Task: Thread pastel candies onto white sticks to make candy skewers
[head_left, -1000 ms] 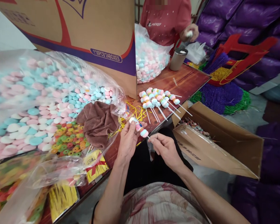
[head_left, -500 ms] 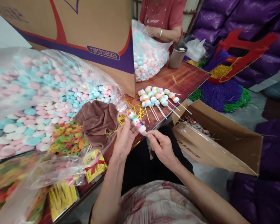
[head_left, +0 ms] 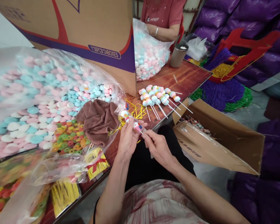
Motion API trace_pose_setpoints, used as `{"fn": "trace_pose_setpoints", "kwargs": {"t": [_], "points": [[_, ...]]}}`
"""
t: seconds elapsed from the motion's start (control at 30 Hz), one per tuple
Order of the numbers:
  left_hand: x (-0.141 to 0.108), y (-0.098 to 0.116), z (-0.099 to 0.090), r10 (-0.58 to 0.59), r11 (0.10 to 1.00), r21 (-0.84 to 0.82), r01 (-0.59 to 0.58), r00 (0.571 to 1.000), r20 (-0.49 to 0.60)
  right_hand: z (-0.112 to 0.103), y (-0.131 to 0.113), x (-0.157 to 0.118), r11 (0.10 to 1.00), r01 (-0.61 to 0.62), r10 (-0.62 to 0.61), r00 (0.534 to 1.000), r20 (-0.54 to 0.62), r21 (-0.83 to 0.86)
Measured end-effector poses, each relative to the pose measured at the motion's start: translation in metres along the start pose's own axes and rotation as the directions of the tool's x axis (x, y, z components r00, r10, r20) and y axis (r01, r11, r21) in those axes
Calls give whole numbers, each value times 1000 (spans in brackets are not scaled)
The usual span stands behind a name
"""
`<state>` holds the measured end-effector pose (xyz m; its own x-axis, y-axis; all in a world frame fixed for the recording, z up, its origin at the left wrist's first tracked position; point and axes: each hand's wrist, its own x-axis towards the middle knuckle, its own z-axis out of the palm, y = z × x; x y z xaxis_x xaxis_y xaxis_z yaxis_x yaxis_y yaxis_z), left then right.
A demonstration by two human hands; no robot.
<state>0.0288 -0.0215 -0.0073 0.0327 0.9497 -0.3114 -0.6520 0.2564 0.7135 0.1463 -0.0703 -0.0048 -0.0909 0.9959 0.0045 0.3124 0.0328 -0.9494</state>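
A marshmallow skewer (head_left: 137,127) in a clear printed wrapper slants over the table's front edge. My left hand (head_left: 128,138) is closed around its middle, with the thumb across the marshmallows and one end showing above the fingers. Lower down, my right hand (head_left: 157,145) pinches the stick end, where the wrapper gathers. Gold twist ties (head_left: 138,111) lie scattered just behind my left hand. Several unwrapped marshmallow skewers (head_left: 157,95) rest further back on the table, sticks pointing towards me. To the left sits a crumpled brown cloth (head_left: 96,119).
An open bag of marshmallows (head_left: 37,102) covers the left side, with ring gummies (head_left: 71,137) in front. A big carton (head_left: 84,28) stands behind. An open cardboard box (head_left: 233,146) is at the right, below table height. Across the table, a person (head_left: 163,18) sits behind another marshmallow bag (head_left: 149,59).
My left fingers have gone from spread beside the skewer to wrapped around its middle. My right hand stays at the stick end, shifted slightly left.
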Motion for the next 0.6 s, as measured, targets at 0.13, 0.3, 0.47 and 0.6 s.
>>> {"fn": "trace_pose_setpoints", "kwargs": {"t": [0.13, 0.3, 0.47, 0.6], "points": [[-3, 5, 0, 12, 1000, 12, -12, 1000, -8, -7, 3, -9, 962, -154, 125, 982, 142, 224], [-13, -3, 4, -20, 999, 39, 19, 999, 43, 0, 3, -6, 946, -132, 115, 990, 75, 295], [-19, -7, -2, 29, 967, 252, -46, 997, 72, 8, -8, 3, 922, -102, 101, 995, 21, 373], [-22, -6, -7, 99, 947, 300, -115, 993, 66, 17, -11, 4, 867, -133, 127, 991, 45, 479]]}}
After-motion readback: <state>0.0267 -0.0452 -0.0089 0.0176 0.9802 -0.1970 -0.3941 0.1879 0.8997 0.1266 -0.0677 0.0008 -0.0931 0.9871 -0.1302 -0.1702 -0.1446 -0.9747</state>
